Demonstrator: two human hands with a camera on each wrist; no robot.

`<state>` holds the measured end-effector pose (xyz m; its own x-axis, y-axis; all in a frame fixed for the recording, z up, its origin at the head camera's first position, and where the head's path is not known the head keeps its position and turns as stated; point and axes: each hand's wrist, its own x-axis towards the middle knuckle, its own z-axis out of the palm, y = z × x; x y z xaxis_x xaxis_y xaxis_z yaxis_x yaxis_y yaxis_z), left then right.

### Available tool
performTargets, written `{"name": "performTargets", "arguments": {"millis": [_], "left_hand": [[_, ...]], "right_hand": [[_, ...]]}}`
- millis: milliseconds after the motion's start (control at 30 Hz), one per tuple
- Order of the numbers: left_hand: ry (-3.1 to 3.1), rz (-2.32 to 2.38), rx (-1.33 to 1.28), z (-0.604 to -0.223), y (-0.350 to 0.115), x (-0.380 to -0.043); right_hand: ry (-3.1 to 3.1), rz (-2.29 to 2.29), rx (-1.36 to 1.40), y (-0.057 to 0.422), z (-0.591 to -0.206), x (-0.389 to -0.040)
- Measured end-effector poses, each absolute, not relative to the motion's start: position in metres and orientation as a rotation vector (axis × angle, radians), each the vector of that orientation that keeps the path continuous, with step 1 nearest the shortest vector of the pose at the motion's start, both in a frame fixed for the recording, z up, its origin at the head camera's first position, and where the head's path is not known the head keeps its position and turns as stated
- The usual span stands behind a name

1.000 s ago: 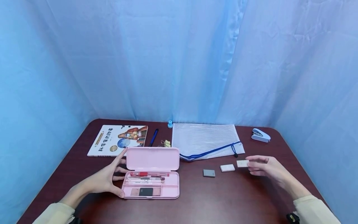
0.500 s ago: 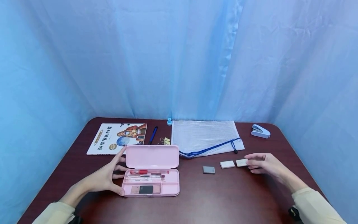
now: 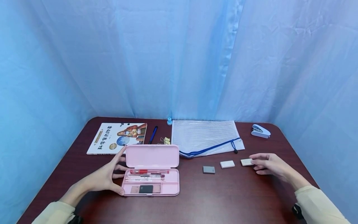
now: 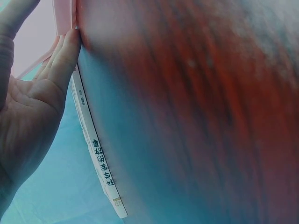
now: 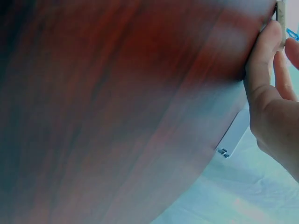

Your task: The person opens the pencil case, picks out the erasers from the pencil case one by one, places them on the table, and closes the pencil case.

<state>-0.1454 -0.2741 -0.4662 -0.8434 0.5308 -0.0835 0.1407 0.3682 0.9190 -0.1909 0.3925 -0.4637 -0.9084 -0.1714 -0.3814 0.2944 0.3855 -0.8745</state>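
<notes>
My left hand (image 3: 102,179) holds the left side of an opened pink pencil case (image 3: 152,156) in the head view, its thumb at the front corner and index finger at the raised lid's top edge. Inside the case lie several pens (image 3: 145,175), with a dark-sleeved eraser (image 3: 146,189) in the front compartment. On the right, my right hand (image 3: 272,166) pinches a cream eraser (image 3: 246,162) between thumb and fingers. The right wrist view shows this eraser edge-on at the fingertips. To its left are a white eraser (image 3: 227,164) and a grey eraser (image 3: 208,170).
Behind the case lie a picture book (image 3: 117,138), a blue pen (image 3: 153,135) and a yellow binder clip (image 3: 166,141). A mesh zip pouch (image 3: 205,135) spans the back middle, with a small light-blue item (image 3: 169,121) beside it. A white stapler (image 3: 260,131) is at the back right.
My right hand has shifted slightly right with the cream eraser, widening the gap to the white eraser. My left hand keeps its place on the pencil case.
</notes>
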Motion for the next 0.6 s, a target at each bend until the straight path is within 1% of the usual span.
{"name": "performTargets", "arguments": {"millis": [600], "left_hand": [[2.287, 1.449, 0.565, -0.4654, -0.2728, -0.1452]], "right_hand": [[2.266, -1.55, 0.115, 0.3918, -0.4667, -0.189]]}}
